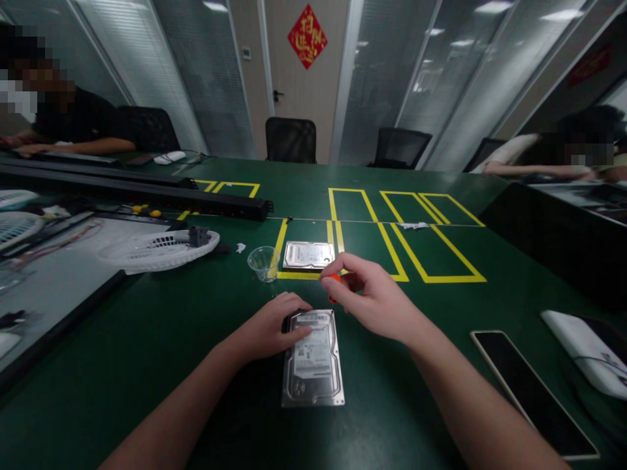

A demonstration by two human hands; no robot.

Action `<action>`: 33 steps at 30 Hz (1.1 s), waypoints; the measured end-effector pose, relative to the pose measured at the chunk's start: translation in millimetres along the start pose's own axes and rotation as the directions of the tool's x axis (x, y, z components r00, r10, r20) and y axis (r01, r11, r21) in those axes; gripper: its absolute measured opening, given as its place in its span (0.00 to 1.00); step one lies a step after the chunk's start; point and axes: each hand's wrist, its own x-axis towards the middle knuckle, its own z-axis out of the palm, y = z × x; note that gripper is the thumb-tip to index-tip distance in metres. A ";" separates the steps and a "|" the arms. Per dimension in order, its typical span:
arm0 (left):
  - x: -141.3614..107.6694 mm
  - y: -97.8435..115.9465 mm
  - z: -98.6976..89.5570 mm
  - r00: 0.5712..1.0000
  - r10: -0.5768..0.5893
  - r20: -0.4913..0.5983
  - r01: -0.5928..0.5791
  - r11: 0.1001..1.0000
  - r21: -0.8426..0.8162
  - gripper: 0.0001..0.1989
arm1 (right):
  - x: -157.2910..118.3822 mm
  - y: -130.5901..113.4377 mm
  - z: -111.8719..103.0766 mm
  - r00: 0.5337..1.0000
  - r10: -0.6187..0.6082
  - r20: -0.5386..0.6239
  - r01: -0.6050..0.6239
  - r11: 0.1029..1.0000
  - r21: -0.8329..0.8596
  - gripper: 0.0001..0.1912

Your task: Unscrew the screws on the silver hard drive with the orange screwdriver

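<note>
A silver hard drive (316, 365) with a white label lies flat on the green table in front of me. My left hand (274, 326) grips its upper left part, the thumb across the label and the fingers at the far edge. In my right hand (369, 294) a small screwdriver with an orange handle (334, 278) is pinched between thumb and fingers, above the drive's far right corner. Its shaft is mostly hidden, and I cannot tell whether the tip touches a screw. Beyond my hands a second hard drive (307, 255) lies beside a clear plastic cup (263, 263).
Yellow tape rectangles (448, 279) mark the table. On the right lie a phone (531, 391) and a white power bank (582, 349) with a cable. To the left are a white racket-shaped frame (157, 251), a grey panel (59, 281) and long black bars (147, 194). People sit at both far sides.
</note>
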 end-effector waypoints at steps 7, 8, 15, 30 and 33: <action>0.9 0.8 0.4 1.000 -0.008 0.003 0.008 1.000 0.006 0.15 | 0.0 0.9 -0.1 0.999 -0.036 -0.012 0.037 0.998 0.052 0.05; 0.9 0.6 0.6 1.000 -0.011 0.005 0.011 1.000 0.008 0.15 | 0.0 1.1 -0.1 0.999 -0.041 -0.011 0.042 0.997 0.061 0.06; 0.8 -2.0 1.8 1.000 -0.015 -0.010 0.015 1.000 0.013 0.15 | 0.1 2.9 0.3 0.999 -0.047 -0.028 0.049 0.996 0.081 0.11; -0.7 -1.0 1.3 0.999 -0.031 0.009 0.031 1.000 0.002 0.14 | 1.5 2.0 -3.0 0.998 -0.028 -0.048 0.025 0.998 -0.055 0.12; 0.0 -1.6 1.5 1.000 -0.020 0.005 0.020 1.000 0.001 0.14 | 1.4 1.0 -2.8 0.999 -0.013 -0.036 0.011 0.999 -0.045 0.12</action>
